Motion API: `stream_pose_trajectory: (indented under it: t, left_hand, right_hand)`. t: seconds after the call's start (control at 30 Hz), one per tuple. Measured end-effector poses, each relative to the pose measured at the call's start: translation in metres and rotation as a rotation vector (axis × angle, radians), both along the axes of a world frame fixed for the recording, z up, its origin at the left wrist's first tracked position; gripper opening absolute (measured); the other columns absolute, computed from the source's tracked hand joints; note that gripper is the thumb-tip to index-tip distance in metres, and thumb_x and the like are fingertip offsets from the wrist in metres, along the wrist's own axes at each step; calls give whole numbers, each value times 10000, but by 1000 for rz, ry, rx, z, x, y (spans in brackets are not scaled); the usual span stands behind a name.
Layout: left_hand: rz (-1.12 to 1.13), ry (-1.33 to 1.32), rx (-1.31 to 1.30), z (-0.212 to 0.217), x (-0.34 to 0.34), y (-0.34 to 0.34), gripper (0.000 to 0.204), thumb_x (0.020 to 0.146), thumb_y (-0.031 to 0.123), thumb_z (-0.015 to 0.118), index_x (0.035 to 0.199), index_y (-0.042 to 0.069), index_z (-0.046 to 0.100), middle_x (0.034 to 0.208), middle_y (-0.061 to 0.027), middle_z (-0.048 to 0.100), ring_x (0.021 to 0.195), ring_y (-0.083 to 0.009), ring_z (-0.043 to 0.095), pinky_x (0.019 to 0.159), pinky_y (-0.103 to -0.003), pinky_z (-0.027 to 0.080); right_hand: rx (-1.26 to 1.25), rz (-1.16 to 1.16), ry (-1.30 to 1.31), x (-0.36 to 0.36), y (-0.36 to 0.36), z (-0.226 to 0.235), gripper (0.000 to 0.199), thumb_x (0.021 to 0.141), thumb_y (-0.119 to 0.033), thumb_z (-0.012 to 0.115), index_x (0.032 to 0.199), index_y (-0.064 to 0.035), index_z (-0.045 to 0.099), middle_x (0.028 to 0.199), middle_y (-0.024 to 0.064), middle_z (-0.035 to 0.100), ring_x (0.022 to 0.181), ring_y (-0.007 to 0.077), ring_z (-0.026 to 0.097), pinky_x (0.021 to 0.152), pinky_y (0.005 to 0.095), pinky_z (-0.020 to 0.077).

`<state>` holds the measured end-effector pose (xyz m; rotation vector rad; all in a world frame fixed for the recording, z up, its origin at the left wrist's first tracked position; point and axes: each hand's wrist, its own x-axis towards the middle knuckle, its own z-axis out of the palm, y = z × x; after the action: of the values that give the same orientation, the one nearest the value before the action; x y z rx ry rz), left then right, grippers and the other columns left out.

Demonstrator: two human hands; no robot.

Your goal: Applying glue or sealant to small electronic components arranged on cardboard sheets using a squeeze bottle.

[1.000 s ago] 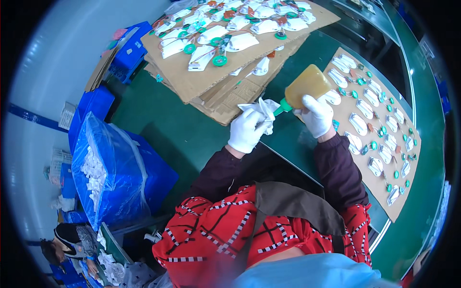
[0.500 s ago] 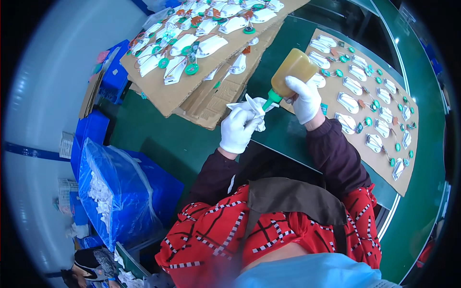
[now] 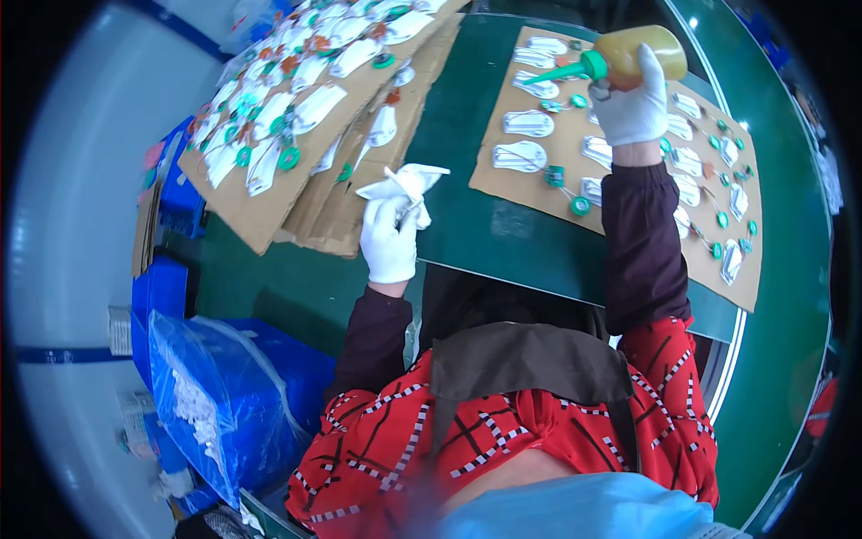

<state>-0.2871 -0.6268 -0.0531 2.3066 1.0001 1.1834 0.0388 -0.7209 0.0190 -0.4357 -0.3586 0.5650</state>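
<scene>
Gripping green-nozzled squeeze bottle [image 3: 624,47] in right hand [image 3: 631,108] at half past one, pinching white cloth [image 3: 407,182] at eleven in left hand [image 3: 389,241]; seemingly mid-batch, with wired white housings [image 3: 528,124] laid out at two, remainder untold

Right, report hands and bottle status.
Left white-gloved hand: holding crumpled-looking white piece. Right white-gloved hand: gripping translucent amber bottle with tapered green nozzle, tipped sideways. Nothing seen blocking nozzle tip.
</scene>
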Motion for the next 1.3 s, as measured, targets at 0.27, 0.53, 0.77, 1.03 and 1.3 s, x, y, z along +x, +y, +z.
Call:
stream_pose_trajectory:
  t: [0.27,0.53,0.77,1.03,1.3]
  left_hand:
    - [51,481,66,17,10,7,253,773,171,649,992,47,675,977,-159,573,876,-282,585,773,-358,460]
    - [-122,343,-31,51,0,7,300,811,252,605,1013,36,656,952,-148,630,875,-303,605,785,-381,474]
    - [-39,538,334,82,18,-6,185,785,222,619,896,81,663,984,-86,542,944,-277,545,775,-387,465]
    - [-101,457,852,118,133,60,117,720,180,614,812,144,678,902,-41,574,880,-249,550,743,-395,446]
    - [78,959,1007,122,206,108,169,761,140,548,828,115,701,1010,-29,583,1061,-225,510,847,-479,384]
  right_hand:
    - [108,-49,0,30,-23,8,491,780,-347,678,1153,-111,463,1033,88,538,782,185,518,615,291,429]
    - [351,-137,97,83,-79,11,497,771,-322,672,1155,-85,464,1092,100,548,967,273,538,740,373,457]
    - [352,-264,177,98,-106,16,539,773,-374,644,1170,-85,421,1087,112,496,956,275,489,797,398,420]
    - [420,-391,171,54,-119,50,526,756,-375,646,1145,-82,445,1064,106,493,938,255,467,782,396,384]
    - [470,-454,132,45,-159,54,587,740,-402,648,1153,-28,463,1055,137,496,924,248,455,817,381,360]
